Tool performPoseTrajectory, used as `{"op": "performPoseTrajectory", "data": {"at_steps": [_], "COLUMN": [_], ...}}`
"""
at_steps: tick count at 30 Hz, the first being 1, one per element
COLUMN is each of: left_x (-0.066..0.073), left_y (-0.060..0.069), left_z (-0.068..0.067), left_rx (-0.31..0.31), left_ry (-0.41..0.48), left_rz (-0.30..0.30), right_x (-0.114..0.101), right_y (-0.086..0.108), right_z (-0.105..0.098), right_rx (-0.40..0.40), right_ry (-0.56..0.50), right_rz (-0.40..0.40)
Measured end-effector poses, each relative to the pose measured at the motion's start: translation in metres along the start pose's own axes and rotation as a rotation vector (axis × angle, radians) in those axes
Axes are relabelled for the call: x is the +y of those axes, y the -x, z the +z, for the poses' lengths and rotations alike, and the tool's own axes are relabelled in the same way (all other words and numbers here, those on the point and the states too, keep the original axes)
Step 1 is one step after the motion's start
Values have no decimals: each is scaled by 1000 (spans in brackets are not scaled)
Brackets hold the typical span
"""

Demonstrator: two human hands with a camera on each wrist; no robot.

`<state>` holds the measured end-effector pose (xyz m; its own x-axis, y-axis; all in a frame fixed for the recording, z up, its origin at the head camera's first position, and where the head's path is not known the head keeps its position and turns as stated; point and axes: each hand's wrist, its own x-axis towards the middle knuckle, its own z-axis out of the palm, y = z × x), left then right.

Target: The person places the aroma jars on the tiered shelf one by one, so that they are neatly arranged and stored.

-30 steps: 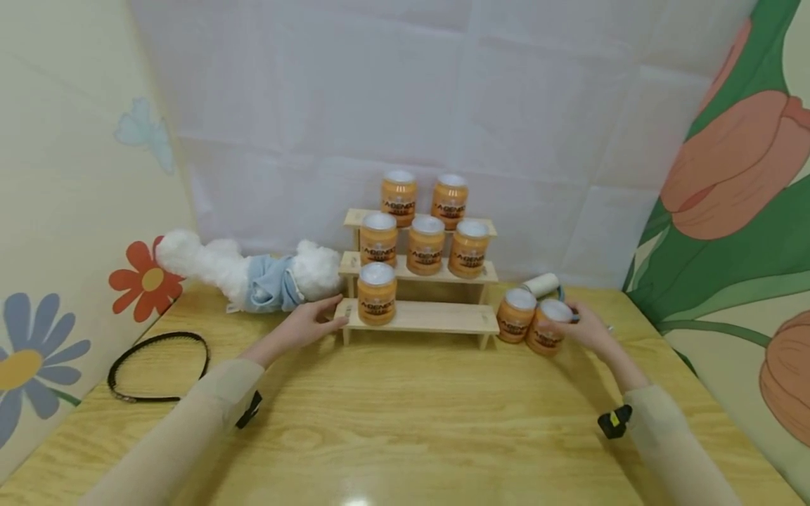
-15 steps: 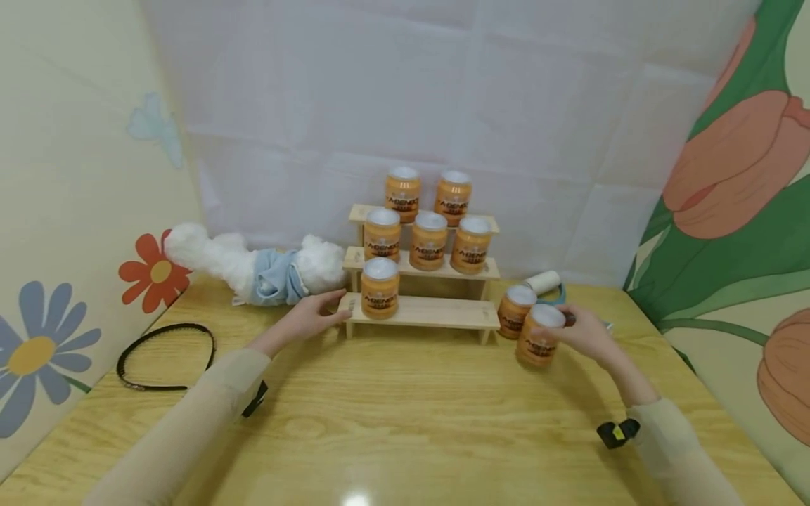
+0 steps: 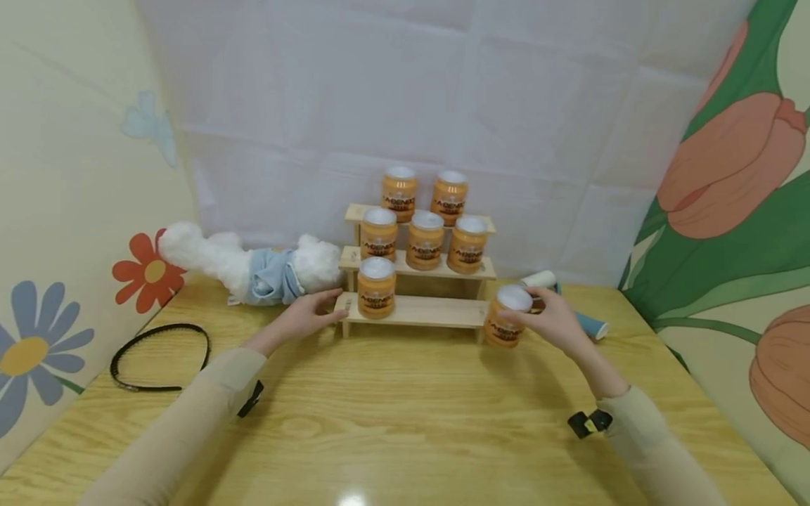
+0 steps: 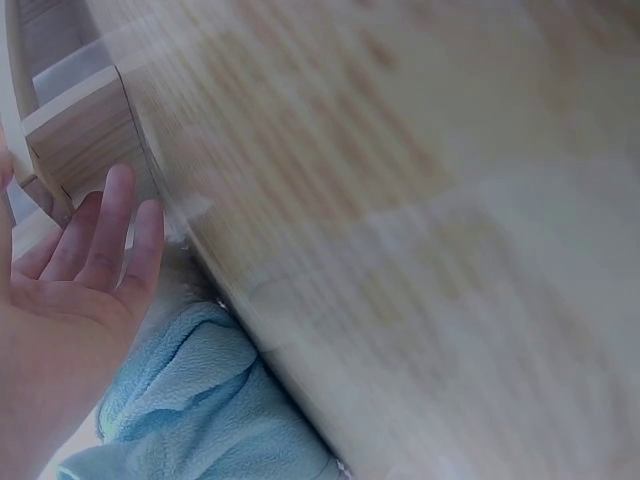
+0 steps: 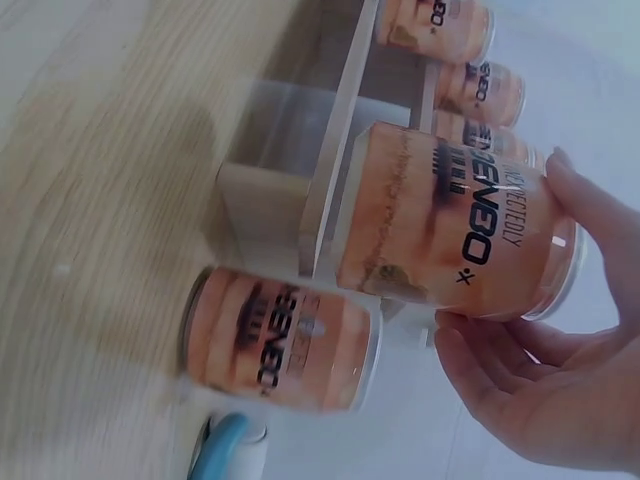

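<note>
My right hand (image 3: 555, 322) grips an orange can (image 3: 503, 329) with a whitish lid, held off the table by the right end of the wooden tiered shelf (image 3: 436, 311). In the right wrist view, a second orange can (image 5: 280, 340) stands on the table below the held one; the head view hides it. My left hand (image 3: 301, 318) is at the left end of the bottom tier, its fingers loosely extended by the wood in the left wrist view. One can (image 3: 376, 288) stands on that tier's left part. The middle tier carries three cans (image 3: 425, 241), the top tier two (image 3: 399, 195).
A white fluffy toy in blue cloth (image 3: 273, 277) lies left of the shelf. A black headband (image 3: 160, 356) is on the table (image 3: 380, 422) at left. Behind my right hand lie a white roll (image 3: 538, 279) and a blue cylinder (image 3: 591, 325).
My right hand has lifted one can from the right-hand pair and carried it left towards the shelf's right end. My left hand has stayed at the shelf's left end.
</note>
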<state>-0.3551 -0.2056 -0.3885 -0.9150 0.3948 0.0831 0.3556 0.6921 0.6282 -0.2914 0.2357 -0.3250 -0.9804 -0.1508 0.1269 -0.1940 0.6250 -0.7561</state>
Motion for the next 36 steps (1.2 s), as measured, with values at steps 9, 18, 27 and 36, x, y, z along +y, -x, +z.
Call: {"op": "performPoseTrajectory", "data": {"at_steps": [9,18,27,36], "left_x": [-1,0,2,1], "left_y": [-1,-2,-1,-2], "left_z": [-1,-3,-3,-3], "left_rx": [-17,-19,-20,-20], "left_ry": [-4,-13,-20,-25], "left_rz": [-8,-9,-9,-25], "right_x": [-20,-35,-46,-52], "right_y": [-19,-37,-51,-62], "right_z": [20,45,66,82], "right_rx": [35,59,30,35], "right_ry": [-85,-183,-249,-244], "right_rz": [-41,-44,-113,-116]}}
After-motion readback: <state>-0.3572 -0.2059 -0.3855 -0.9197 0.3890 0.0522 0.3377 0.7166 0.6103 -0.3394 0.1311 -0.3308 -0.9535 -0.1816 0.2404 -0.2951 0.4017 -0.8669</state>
